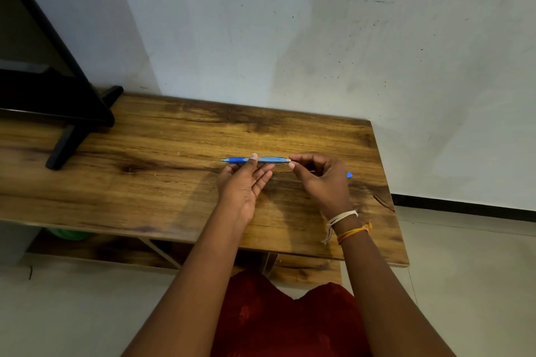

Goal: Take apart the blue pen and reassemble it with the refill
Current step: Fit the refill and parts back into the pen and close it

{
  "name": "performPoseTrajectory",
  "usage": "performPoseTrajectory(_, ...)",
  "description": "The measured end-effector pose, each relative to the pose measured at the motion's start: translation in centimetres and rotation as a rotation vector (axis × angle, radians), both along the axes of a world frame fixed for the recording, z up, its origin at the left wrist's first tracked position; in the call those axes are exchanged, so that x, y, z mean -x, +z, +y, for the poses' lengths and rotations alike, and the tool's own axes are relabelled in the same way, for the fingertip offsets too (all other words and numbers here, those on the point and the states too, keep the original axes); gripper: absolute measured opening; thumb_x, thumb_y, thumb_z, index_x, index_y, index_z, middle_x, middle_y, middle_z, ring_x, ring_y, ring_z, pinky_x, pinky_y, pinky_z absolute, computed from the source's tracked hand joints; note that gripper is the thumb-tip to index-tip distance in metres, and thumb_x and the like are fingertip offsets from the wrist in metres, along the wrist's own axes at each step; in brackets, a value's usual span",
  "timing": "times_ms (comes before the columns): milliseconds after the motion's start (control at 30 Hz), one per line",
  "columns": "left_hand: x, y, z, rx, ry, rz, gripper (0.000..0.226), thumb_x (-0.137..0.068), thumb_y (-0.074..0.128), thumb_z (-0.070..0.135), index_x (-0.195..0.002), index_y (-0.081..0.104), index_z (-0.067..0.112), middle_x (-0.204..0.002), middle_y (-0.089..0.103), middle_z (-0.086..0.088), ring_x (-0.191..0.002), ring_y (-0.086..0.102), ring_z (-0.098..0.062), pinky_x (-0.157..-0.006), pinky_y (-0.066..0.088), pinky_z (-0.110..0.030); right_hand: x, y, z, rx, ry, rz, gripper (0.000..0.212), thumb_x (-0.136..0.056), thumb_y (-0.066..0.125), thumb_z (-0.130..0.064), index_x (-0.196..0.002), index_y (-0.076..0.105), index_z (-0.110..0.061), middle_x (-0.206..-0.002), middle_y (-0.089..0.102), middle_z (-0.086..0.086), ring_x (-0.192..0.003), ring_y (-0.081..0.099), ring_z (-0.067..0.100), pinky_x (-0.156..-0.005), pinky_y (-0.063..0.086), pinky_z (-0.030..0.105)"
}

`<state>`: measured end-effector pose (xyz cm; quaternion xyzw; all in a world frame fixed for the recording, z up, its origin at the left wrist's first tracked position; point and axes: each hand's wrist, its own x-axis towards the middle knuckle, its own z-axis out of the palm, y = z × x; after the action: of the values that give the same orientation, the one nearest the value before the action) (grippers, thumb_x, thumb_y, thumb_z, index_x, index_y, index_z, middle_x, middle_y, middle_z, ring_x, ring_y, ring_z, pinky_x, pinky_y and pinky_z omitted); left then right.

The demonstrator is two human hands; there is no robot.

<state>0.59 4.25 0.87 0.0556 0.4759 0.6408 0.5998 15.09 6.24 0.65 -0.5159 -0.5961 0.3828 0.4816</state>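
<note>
The blue pen is held level above the wooden table, its tip pointing left. My left hand grips the barrel near the darker grip section, thumb on top and fingers underneath. My right hand pinches the pale rear end of the pen between thumb and forefinger. A small blue piece pokes out beyond my right hand's knuckles; whether it lies on the table or sits in the hand I cannot tell. The refill is not visible on its own.
A black stand with angled feet occupies the table's far left. A white wall runs right behind the table. The table's right edge lies close to my right hand. A lower shelf and a green object sit under the table.
</note>
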Motion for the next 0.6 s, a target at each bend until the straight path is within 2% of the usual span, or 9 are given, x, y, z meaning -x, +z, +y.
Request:
performPoseTrajectory(200,0.0,-0.1,0.1,0.016,0.021,-0.029,0.033,-0.091,0.061,0.008,-0.121,0.053,-0.004,-0.09,0.071,-0.019,-0.07,0.074,-0.018,-0.059,0.059,-0.024,0.1,0.2,-0.1,-0.006,-0.05,0.024,0.009,-0.079,0.074,-0.008,-0.085,0.075,-0.014,-0.081,0.075,0.005,-0.076,0.07,0.017,-0.072,0.058,0.032)
performPoseTrajectory(500,-2.4,0.2,0.0,0.015,-0.021,-0.016,0.032,-0.09,0.062,0.009,-0.118,0.054,-0.003,-0.092,0.072,-0.018,-0.073,0.074,-0.017,-0.059,0.058,-0.023,-1.9,0.5,-0.1,-0.04,-0.002,-0.028,0.009,-0.08,0.073,-0.008,-0.089,0.075,-0.012,-0.084,0.075,0.001,-0.077,0.07,0.011,-0.072,0.057,0.023)
performPoseTrajectory(600,-2.2,0.4,-0.1,0.01,-0.069,-0.012,0.027,-0.09,0.062,0.009,-0.114,0.057,-0.003,-0.093,0.071,-0.019,-0.071,0.074,-0.016,-0.059,0.059,-0.022,-1.9,0.8,0.0,-0.039,-0.001,-0.012,0.01,-0.081,0.072,-0.008,-0.087,0.074,-0.016,-0.083,0.074,-0.003,-0.077,0.069,0.004,-0.072,0.055,0.018)
